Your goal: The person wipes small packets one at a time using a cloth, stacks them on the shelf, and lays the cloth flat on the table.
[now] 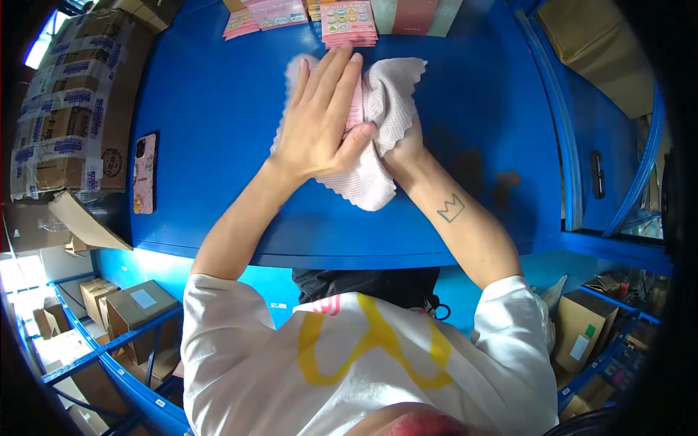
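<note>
My left hand (320,120) lies flat with straight fingers over a pale pink cloth (371,185) with a scalloped edge. Part of a pink packet (355,109) shows between that hand and the folds of cloth. My right hand (406,142) reaches under the cloth from the right; its fingers are covered, so their grip cannot be seen. Just beyond my left fingertips sits a stack of pink packets (347,25) with round pictures on the top one.
The blue table (218,145) bears more pink packets (278,13) and a pale green and red box (418,16) at the back. A phone in a pink case (145,174) lies at left, beside a taped carton (69,109). Brown stains (507,185) mark the right side.
</note>
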A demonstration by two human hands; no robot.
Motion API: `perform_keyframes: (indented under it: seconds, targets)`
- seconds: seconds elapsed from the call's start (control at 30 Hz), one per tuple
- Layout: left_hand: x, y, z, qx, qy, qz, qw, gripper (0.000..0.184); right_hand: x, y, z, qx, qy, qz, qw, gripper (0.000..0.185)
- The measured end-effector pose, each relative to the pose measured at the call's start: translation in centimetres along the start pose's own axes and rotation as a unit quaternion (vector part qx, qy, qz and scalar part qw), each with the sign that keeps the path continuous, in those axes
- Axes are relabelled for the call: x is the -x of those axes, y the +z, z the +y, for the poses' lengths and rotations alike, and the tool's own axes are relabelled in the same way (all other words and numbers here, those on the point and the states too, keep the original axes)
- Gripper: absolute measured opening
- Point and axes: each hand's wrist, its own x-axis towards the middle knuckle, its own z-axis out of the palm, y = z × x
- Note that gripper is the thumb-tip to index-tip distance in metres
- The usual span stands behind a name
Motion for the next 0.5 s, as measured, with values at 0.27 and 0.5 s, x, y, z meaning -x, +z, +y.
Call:
perform_keyframes:
  seconds: [0.27, 0.5]
  targets:
    - [0.2, 1.1, -2.2, 0.061, 0.006, 0.030, 0.998, 0.074, -0.4, -1.1, 1.3, -0.052, 0.092, -0.011, 0.994, 0.073]
    - [1.1, -0.3, 0.6, 0.046, 0.016, -0.034, 0.998, 0.076, 1.3, -0.3, 1.8, -0.057, 0.100, 0.016, 0.993, 0.070]
